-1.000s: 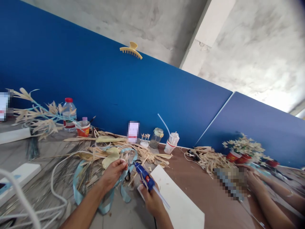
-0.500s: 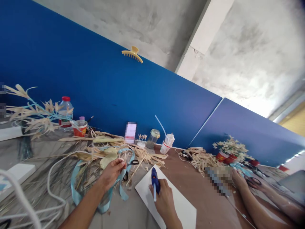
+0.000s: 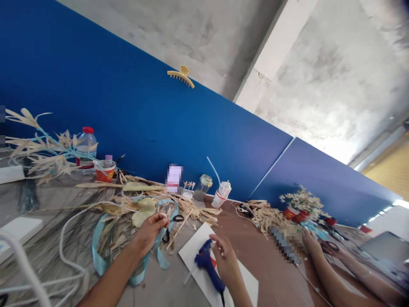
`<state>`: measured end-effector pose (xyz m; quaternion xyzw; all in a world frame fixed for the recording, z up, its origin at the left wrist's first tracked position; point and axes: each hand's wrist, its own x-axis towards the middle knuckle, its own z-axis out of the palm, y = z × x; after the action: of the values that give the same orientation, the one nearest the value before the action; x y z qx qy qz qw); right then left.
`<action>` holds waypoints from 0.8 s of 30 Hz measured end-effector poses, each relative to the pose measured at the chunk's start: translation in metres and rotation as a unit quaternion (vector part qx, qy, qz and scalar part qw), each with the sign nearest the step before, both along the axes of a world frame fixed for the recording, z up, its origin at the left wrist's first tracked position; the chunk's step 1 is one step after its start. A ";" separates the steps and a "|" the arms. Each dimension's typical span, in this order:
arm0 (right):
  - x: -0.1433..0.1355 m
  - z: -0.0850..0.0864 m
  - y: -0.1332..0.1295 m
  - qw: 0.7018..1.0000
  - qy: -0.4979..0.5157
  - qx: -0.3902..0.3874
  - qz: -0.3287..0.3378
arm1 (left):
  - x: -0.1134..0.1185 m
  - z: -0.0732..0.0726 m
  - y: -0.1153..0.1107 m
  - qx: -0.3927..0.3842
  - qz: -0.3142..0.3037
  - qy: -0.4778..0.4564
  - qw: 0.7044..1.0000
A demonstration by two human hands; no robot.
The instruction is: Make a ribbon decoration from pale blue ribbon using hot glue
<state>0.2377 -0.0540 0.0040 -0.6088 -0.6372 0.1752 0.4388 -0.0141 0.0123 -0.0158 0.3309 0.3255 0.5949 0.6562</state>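
Note:
My left hand (image 3: 153, 228) is closed in a pinch above the pale dried husks (image 3: 143, 213). Whatever lies between its fingertips is too small to make out. Black-handled scissors (image 3: 178, 218) rest just beyond those fingers, and a light blue ribbon (image 3: 99, 251) loops around and under the left wrist. A blue glue gun (image 3: 209, 268) lies on its side on a white board (image 3: 251, 285), a clear glue stick poking out of its back. Beside it, my right hand (image 3: 226, 256) holds nothing, its fingers loosely bent and apart.
Along the blue partition (image 3: 128, 106) stand a red-capped bottle (image 3: 86, 149), a red cup (image 3: 105, 172), a phone (image 3: 174, 178), a glass jar (image 3: 203, 187) and a white cup (image 3: 220, 197). White cable (image 3: 65, 238) coils at left. Another person's hands (image 3: 311, 243) work at right.
My right hand has let go of the glue gun, which now lies turned on the white board. That hand has shifted slightly right; my left hand keeps its pinch.

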 end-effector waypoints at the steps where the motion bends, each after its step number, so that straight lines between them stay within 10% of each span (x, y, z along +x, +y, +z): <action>1: -0.013 0.005 0.007 0.999 0.046 -0.004 0.009 | 0.000 0.001 0.000 0.002 0.000 0.000 1.000; 9: -0.122 0.002 0.060 0.958 0.263 -0.035 0.108 | 0.003 0.009 -0.006 0.001 -0.024 -0.011 1.000; 24: -0.124 -0.011 0.057 0.952 0.278 -0.039 0.123 | 0.011 0.010 -0.012 -0.022 -0.028 0.014 0.999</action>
<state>0.1133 0.0035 -0.0070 -0.4694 -0.5524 0.4153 0.5497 -0.0028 0.0006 -0.0057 0.3339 0.3376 0.5643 0.6753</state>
